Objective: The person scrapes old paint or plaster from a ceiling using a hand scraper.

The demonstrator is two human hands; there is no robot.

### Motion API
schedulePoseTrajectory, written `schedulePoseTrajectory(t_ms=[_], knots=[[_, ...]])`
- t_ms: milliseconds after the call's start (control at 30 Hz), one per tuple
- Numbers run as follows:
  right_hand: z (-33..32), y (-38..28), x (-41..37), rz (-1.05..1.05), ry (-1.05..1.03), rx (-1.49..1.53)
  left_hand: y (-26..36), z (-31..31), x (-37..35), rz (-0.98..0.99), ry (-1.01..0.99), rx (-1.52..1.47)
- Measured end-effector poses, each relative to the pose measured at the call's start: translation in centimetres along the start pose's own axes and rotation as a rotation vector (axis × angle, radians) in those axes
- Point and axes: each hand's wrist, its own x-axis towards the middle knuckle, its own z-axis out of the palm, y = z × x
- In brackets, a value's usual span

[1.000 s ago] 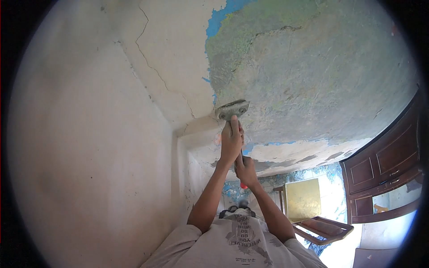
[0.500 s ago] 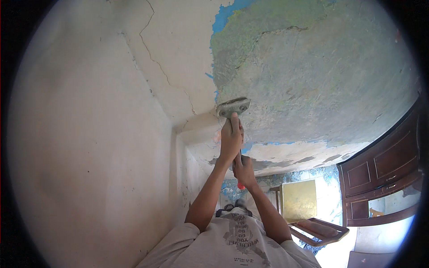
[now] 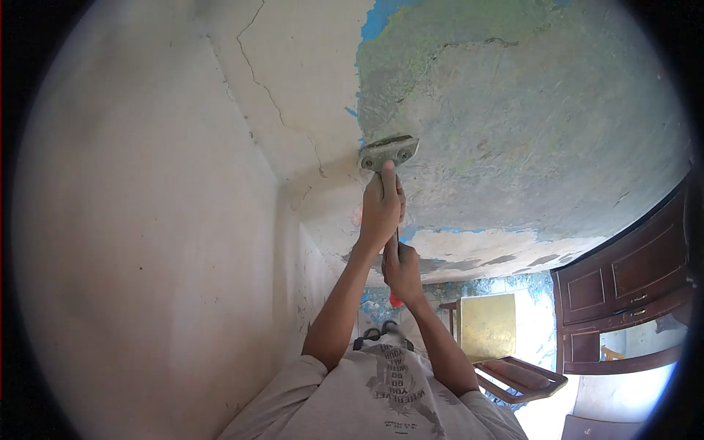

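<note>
A scraper [image 3: 389,152] with a wide metal head and two screws lies against the wall, at the border between cream paint and bare grey-green plaster [image 3: 499,139]. My left hand [image 3: 383,209] is wrapped round the upper handle, its index finger stretched up onto the head. Lower down, my right hand [image 3: 402,270] grips the same handle. A red handle end [image 3: 396,301] shows below it. Strips of blue paint [image 3: 378,20] line the cream edge.
A cracked cream wall [image 3: 293,66] meets another pale wall [image 3: 147,257] on the left. At the lower right stand a wooden chair [image 3: 524,378], a yellowish panel [image 3: 488,326] and a dark wooden cabinet [image 3: 631,279]. Paint flakes mark the floor.
The scraper head and both hands have moved slightly upward along the paint border. The grip of both hands looks the same, and the view has shifted a little.
</note>
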Motion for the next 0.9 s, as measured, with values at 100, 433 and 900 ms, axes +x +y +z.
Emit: schedulePoseTrajectory(t_ms=[100, 433, 900], knots=[[0.4, 1.5, 0.4, -0.162, 0.073, -0.025, -1.2, 0.1, 0.2, 0.038, 0.025, 0.049], [0.4, 2.0, 0.5, -0.024, 0.003, 0.005, -1.9, -0.3, 0.4, 0.064, 0.031, 0.107], [1.1, 3.6, 1.4, -0.052, 0.011, 0.02, -3.1, -0.8, 1.2, 0.105, 0.041, 0.127]])
